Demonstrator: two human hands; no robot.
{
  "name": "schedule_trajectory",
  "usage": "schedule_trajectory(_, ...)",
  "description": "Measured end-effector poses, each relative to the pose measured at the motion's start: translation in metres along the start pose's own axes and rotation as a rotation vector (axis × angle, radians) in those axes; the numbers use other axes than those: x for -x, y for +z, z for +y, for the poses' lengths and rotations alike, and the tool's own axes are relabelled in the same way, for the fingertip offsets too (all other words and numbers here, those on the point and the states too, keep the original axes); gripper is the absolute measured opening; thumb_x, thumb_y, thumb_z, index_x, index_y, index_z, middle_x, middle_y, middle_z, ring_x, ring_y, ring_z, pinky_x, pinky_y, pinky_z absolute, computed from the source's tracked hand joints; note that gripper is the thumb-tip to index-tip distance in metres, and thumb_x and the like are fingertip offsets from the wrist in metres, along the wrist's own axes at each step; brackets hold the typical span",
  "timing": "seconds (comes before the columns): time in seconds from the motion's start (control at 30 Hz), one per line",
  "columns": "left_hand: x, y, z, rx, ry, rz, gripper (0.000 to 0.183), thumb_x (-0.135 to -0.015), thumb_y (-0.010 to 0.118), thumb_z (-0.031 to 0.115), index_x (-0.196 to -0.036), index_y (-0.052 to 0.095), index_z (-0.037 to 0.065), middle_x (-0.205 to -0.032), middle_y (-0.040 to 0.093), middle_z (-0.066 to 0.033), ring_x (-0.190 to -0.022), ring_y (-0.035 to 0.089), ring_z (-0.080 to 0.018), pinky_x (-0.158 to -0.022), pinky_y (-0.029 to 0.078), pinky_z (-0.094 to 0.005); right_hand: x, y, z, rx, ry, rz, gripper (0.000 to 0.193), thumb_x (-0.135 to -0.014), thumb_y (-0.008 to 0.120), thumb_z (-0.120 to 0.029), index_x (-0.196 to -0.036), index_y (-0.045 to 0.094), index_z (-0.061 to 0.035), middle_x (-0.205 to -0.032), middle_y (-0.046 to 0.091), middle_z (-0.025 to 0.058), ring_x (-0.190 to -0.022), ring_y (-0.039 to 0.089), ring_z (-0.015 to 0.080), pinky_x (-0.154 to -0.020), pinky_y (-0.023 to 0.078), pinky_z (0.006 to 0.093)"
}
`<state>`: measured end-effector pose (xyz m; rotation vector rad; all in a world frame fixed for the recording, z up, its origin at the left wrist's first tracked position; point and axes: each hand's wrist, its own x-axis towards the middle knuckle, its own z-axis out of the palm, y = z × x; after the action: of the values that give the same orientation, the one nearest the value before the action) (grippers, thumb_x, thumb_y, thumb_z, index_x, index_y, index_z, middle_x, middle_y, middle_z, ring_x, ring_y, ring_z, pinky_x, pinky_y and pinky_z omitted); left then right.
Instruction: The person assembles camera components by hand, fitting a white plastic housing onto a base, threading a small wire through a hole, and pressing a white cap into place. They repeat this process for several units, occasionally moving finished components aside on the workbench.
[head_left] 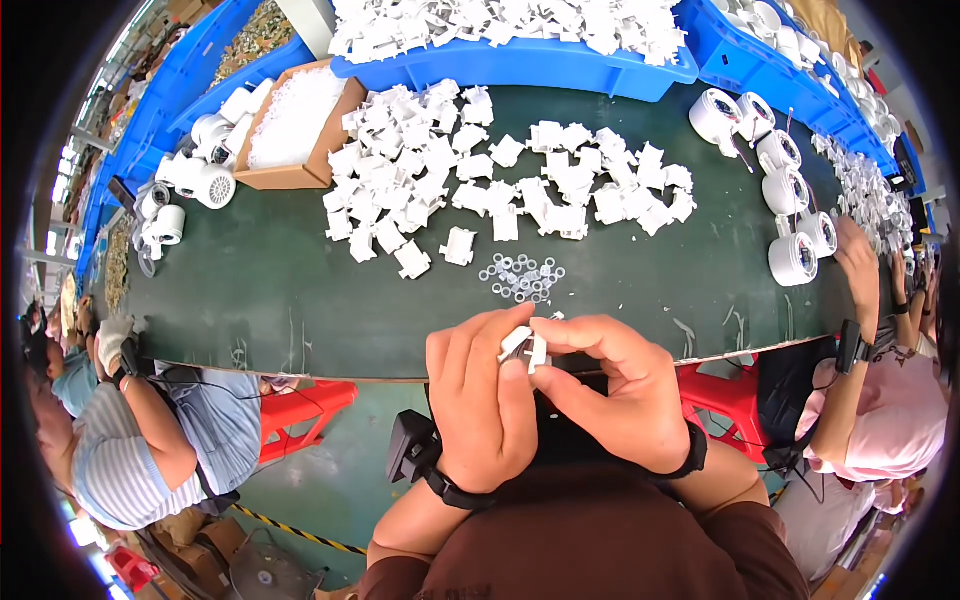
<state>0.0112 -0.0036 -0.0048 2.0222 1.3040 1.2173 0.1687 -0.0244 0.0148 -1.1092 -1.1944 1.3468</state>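
Just above the near edge of the table, my left hand [482, 395] and my right hand [615, 390] come together around one small white plastic part [537, 350]. My left fingers close on its left side, while my right thumb and forefinger pinch it from the right. The fingers hide much of the part. Right beyond my hands lies a little cluster of clear rings [522, 277] on the green tabletop. Farther off spreads a loose heap of similar white plastic parts [400, 165], with one single white part [458, 246] near the rings.
A blue bin [520, 65] full of white parts stands at the back. To the left is a cardboard box [290, 178] of translucent pieces beside white round housings [215, 186]. More round housings [793, 259] stand at right. Co-workers sit on both sides, near red stools [300, 415].
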Motion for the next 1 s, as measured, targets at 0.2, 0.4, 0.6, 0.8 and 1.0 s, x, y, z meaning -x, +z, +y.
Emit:
schedule_trajectory(0.2, 0.005, 0.006, -0.004, -0.007, 0.023, 0.024, 0.038, -0.100, 0.044, 0.024, -0.119, 0.065, -0.001, -0.113, 0.068, -0.0150, -0.094, 0.057, -0.0321, -0.087, 0.043, -0.0409, -0.001, 0.016, 0.017, 0.239, -0.366, 0.176, 0.038, -0.084, 0.076, 0.006, -0.121, 0.068, -0.0008, -0.103, 0.072, 0.0090, -0.089, 0.067, 0.0202, -0.078, 0.053, 0.0311)
schedule_trajectory(0.4, 0.003, 0.008, -0.001, -0.036, 0.053, 0.019, 0.041, -0.100, 0.037, 0.025, -0.113, 0.064, -0.003, -0.111, 0.068, -0.0162, -0.095, 0.058, -0.0328, -0.086, 0.040, -0.0413, 0.002, 0.017, 0.020, 0.294, -0.395, 0.204, 0.042, -0.081, 0.075, 0.011, -0.121, 0.069, -0.0006, -0.102, 0.071, 0.0090, -0.091, 0.065, 0.0217, -0.082, 0.051, 0.0321)
schedule_trajectory(0.6, 0.000, 0.001, -0.005, -0.035, 0.132, -0.028, 0.031, -0.098, 0.046, 0.018, -0.115, 0.060, -0.003, -0.110, 0.067, -0.0154, -0.093, 0.057, -0.0323, -0.085, 0.041, -0.0410, 0.000, 0.005, 0.003, 0.307, -0.322, 0.080, 0.039, -0.086, 0.071, 0.011, -0.124, 0.069, -0.0006, -0.103, 0.072, 0.0084, -0.093, 0.066, 0.0179, -0.085, 0.051, 0.0297)
schedule_trajectory(0.8, -0.001, -0.007, -0.012, -0.022, 0.104, -0.012, 0.026, -0.100, 0.049, 0.018, -0.110, 0.063, -0.002, -0.106, 0.066, -0.0146, -0.090, 0.057, -0.0317, -0.081, 0.044, -0.0393, -0.024, -0.022, -0.024, 0.542, -0.120, 0.128, 0.012, -0.096, 0.066, 0.001, -0.106, 0.072, 0.0005, -0.096, 0.074, 0.0103, -0.087, 0.071, 0.0172, -0.076, 0.055, 0.0306)
schedule_trajectory(1.0, -0.005, -0.019, -0.014, 0.203, -0.154, -0.033, 0.024, -0.100, 0.052, 0.016, -0.108, 0.068, 0.000, -0.104, 0.068, -0.0139, -0.090, 0.059, -0.0291, -0.082, 0.047, -0.0368, -0.046, -0.026, 0.008, 0.946, -0.301, 0.159, 0.014, -0.088, 0.071, 0.000, -0.102, 0.070, -0.0010, -0.087, 0.064, 0.0119, -0.076, 0.065, 0.0294, -0.069, 0.052, 0.0365)
